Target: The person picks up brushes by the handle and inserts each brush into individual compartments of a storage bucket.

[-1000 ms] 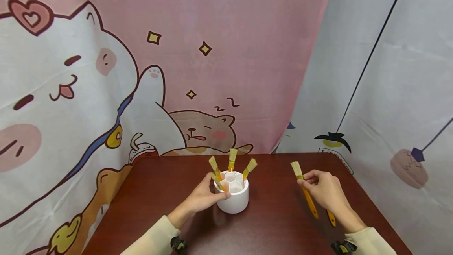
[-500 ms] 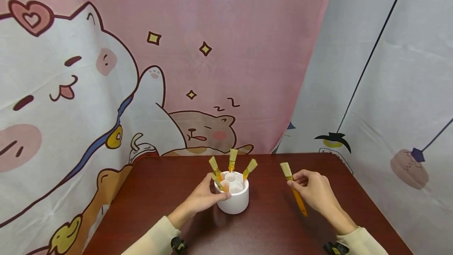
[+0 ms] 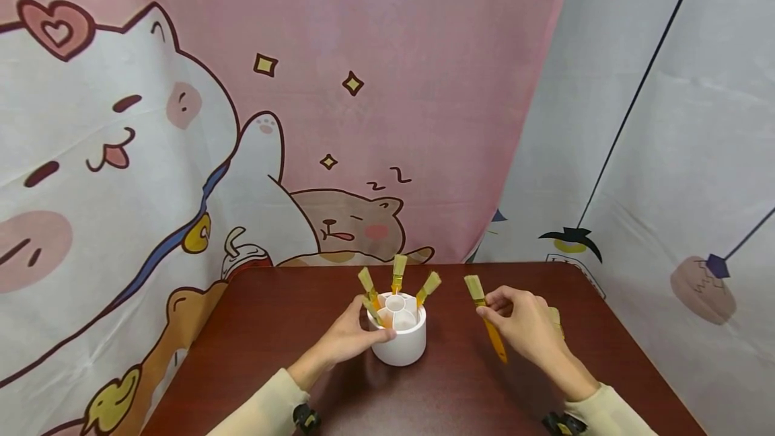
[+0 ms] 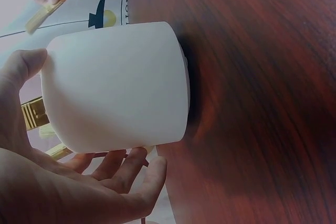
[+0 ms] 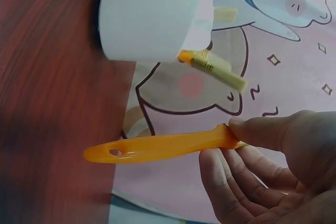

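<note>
A white round holder with divided compartments stands upright on the table. Several brushes with pale bristles lean outward from it, one of them at the back. My left hand grips the holder's left side, thumb at the near rim and fingers round the wall. To the right, my right hand pinches a paintbrush near its ferrule, raised above the table and apart from the holder. Its bristles point up and its orange handle hangs down. In the right wrist view the fingers hide the ferrule.
Behind my right hand another brush shows its bristles, the rest of it hidden. The dark red-brown table ends at a cartoon-printed curtain at the back, with a pale curtain on the right.
My right hand has moved left towards the holder with the paintbrush. The other brush behind it has come partly into sight on its right. My left hand keeps its grip on the holder.
</note>
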Motion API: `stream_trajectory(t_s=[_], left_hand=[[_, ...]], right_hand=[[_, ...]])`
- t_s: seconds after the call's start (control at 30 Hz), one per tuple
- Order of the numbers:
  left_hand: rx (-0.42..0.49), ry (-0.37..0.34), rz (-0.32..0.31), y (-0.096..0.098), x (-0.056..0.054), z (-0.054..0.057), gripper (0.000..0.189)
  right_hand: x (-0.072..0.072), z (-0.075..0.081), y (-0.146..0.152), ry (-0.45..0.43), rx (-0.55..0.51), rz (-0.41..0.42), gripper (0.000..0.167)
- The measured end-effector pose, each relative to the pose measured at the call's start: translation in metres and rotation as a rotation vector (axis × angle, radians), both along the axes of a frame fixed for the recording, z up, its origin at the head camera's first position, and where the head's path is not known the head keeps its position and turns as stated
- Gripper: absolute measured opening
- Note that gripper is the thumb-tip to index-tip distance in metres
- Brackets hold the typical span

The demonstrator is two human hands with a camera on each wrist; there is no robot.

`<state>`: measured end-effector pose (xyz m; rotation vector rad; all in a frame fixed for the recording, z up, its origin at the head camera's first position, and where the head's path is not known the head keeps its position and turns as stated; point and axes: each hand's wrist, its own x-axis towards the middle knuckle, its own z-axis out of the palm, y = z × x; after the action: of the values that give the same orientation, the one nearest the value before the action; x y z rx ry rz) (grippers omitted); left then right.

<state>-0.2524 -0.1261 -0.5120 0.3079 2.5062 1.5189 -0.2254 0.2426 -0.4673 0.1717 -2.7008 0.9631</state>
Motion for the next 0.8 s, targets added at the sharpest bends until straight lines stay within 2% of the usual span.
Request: stream_trajectory(t_s=[0.43,0.8], left_hand=[[-0.026,-0.013,0.015,0.000,0.000,0.001,0.095],[-0.020,-0.013,0.016,0.000,-0.001,0.001,0.096]], right_hand=[[0.001,0.013,-0.024,0.008,-0.030,0.041,0.020],[-0.001,0.023,-0.043,0.053,-0.068,0.107,0.016]])
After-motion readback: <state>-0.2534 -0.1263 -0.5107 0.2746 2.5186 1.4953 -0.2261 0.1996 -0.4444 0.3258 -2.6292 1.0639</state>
